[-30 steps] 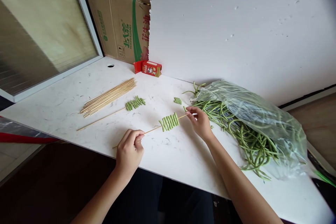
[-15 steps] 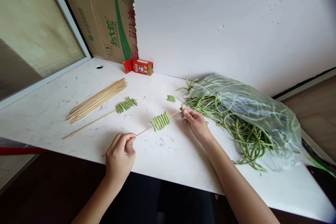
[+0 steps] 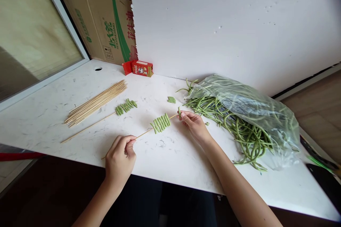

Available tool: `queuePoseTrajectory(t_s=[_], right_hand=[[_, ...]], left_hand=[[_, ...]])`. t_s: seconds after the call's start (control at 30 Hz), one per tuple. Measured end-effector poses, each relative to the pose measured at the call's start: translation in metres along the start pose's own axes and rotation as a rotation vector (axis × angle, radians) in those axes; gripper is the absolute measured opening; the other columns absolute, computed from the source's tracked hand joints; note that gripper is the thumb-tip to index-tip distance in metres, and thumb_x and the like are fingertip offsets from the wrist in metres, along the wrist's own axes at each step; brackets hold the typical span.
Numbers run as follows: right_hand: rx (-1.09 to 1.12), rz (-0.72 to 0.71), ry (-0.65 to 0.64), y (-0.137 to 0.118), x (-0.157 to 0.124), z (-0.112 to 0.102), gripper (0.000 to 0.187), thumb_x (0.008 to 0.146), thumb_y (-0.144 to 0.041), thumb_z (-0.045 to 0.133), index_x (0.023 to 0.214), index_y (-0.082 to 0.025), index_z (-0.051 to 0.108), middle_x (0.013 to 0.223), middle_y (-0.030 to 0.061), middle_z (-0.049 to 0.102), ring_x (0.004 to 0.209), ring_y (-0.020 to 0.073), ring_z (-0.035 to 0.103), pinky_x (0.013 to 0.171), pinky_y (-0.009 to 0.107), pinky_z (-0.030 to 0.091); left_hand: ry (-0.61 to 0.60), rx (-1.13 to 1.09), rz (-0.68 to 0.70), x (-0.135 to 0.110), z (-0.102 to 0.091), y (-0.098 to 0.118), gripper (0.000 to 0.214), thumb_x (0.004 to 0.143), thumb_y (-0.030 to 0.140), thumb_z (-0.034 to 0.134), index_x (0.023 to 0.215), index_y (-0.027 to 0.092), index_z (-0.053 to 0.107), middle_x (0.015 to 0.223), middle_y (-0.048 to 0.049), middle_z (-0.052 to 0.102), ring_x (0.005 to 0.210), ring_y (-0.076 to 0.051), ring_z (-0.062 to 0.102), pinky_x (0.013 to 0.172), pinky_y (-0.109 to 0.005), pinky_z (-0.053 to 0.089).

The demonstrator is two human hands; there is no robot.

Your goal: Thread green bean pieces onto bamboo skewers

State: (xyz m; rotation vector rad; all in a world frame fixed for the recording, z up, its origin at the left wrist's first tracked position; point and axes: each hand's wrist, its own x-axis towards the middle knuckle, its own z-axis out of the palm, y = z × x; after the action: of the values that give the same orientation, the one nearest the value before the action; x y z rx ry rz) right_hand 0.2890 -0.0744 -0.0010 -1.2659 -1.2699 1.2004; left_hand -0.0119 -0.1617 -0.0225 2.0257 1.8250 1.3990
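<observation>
My left hand (image 3: 121, 156) is closed around the lower part of a thin wooden skewer (image 3: 144, 134). Several short green bean pieces (image 3: 160, 123) sit side by side across that skewer, toward its far end. Between thumb and fingers, my right hand (image 3: 194, 125) pinches one more green bean piece (image 3: 179, 112), held upright at the skewer's tip; whether the tip has pierced it I cannot tell. Beyond it lies a small row of cut bean pieces (image 3: 171, 99) on the white table (image 3: 170, 156). A finished-looking bean skewer (image 3: 126, 106) rests to the left.
A bundle of bare skewers (image 3: 96, 103) lies at the left. On the right, long green beans (image 3: 250, 138) spill from a clear plastic bag (image 3: 247, 95). A small red box (image 3: 142, 68) stands at the back, before a cardboard box (image 3: 106, 25) and a white panel (image 3: 226, 25).
My right hand has brought the bean piece left, onto or against the skewer's tip. My left hand keeps its hold on the skewer. The whole view has shifted slightly.
</observation>
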Motion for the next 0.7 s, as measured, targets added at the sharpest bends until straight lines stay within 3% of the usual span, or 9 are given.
queuePoseTrajectory(t_s=[0.7], right_hand=[[0.057,0.034,-0.009,-0.0054,-0.0024,0.0054,0.037,0.081,-0.061,0.083,0.093,-0.026,0.083,0.102,0.0043,0.078,0.085,0.0189,0.064,0.074,0.031,0.048]], left_hand=[[-0.012,0.004,-0.007,-0.0005,-0.0007,-0.0004,0.016,0.097,0.012,0.058,0.096,0.021,0.07,0.091,-0.0029,0.074,0.081,-0.016,0.07,0.074,-0.026,0.053]])
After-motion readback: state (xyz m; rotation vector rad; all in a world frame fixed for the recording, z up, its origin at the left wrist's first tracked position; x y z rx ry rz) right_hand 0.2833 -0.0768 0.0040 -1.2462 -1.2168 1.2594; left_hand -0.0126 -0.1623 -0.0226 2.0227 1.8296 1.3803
